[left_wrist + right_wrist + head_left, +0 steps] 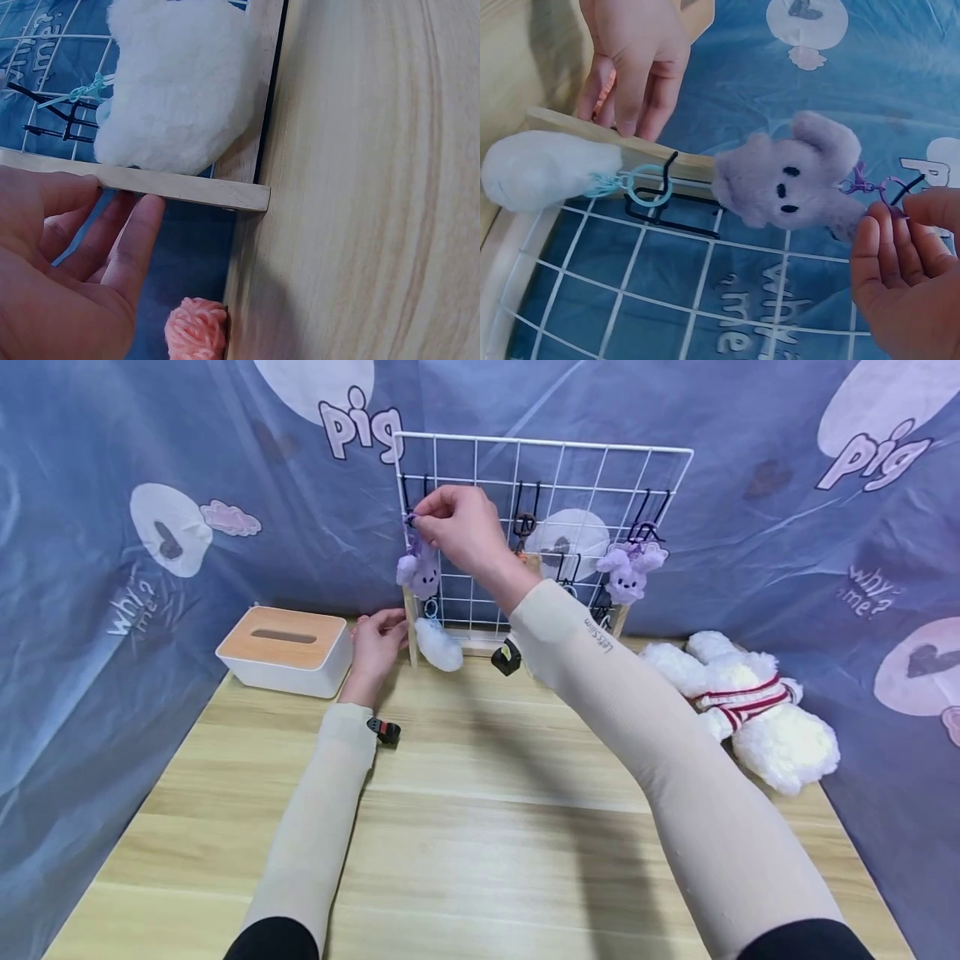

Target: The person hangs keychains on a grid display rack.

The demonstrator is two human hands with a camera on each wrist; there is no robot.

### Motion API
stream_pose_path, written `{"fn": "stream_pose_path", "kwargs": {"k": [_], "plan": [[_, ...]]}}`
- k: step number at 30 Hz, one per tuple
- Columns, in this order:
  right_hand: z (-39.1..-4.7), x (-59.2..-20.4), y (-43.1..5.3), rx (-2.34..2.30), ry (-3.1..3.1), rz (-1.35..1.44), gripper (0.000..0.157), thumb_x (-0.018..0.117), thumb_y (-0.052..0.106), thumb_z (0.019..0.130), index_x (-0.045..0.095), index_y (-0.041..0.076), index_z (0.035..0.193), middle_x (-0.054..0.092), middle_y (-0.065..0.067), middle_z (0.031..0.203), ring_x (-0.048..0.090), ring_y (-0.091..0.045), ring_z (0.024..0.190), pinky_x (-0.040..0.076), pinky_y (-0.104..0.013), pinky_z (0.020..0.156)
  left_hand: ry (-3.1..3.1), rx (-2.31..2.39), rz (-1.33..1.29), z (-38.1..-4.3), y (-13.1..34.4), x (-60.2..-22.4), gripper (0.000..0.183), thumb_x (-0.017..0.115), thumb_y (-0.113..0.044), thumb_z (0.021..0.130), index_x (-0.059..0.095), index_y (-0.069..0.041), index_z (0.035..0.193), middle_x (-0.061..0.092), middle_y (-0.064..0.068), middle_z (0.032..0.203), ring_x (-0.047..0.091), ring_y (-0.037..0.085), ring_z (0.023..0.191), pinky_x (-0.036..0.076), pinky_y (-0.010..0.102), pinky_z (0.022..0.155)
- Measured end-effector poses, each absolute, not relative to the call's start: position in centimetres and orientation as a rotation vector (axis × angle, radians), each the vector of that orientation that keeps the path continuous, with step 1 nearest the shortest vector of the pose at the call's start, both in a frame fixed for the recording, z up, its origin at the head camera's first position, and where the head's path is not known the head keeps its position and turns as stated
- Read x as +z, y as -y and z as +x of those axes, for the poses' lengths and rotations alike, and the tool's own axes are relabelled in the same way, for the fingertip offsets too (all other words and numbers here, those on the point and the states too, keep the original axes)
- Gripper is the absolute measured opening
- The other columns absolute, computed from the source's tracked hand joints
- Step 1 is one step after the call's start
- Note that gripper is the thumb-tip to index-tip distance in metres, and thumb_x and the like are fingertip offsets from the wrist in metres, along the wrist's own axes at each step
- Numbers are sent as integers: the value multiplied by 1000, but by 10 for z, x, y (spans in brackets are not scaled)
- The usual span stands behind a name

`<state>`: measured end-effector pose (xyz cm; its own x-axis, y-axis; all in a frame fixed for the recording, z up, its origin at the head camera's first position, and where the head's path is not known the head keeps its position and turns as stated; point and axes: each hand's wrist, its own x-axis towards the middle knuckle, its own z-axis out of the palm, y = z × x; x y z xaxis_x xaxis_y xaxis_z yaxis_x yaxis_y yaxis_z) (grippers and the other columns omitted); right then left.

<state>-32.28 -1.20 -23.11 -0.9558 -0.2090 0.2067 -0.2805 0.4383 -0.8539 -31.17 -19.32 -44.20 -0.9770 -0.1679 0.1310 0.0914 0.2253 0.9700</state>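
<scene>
My right hand (467,527) is at the upper left of a white wire grid rack (558,443). Its thumb and fingers pinch the ring of a purple plush keychain (787,180) beside a black hook. The plush, with long ears and a dark stitched face, dangles below. Lower down, my left hand (71,262) touches the outer side of the rack's wooden leg (187,186) with its fingertips. Close by, a fluffy white keychain (551,169) hangs from another black hook by a light blue ring.
A second purple plush keychain (628,572) hangs at the rack's right. Left stands a white tissue box (288,675) with a wooden lid. A white plush toy (783,743) in a red-striped top lies at right. Pink yarn (196,330) sits by my left hand.
</scene>
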Motion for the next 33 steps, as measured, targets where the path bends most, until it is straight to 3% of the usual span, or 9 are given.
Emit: {"fn": "stream_pose_path", "kwargs": {"k": [11,19,27,33], "plan": [[-336,-250,25,1553,2517,283,13,73,20,110,81,13,116,73,5,103,65,-8,96,59,-19,80,2295,-1843,92,-310,198,-442,35,64,-7,114,68,7,145,71,30,143,73,37,126,70,29,103],[-340,-253,30,1473,2508,258,13,73,22,109,83,16,115,76,6,104,65,-6,96,56,-18,80,2288,-1840,68,-311,200,-440,35,63,-8,114,67,7,146,71,30,144,73,35,124,68,39,110],[-338,-254,21,1457,2500,266,13,74,22,108,84,16,115,78,4,104,66,-7,98,55,-16,84,2304,-1840,59,-312,198,-440,36,64,-9,114,68,6,146,71,29,145,73,35,127,69,30,105],[-325,-253,7,1532,2498,334,13,78,26,107,82,16,114,75,7,100,66,-8,97,56,-19,82,2299,-1840,82,-311,199,-439,35,65,-11,114,69,4,146,71,30,141,74,34,121,70,31,104]]}}
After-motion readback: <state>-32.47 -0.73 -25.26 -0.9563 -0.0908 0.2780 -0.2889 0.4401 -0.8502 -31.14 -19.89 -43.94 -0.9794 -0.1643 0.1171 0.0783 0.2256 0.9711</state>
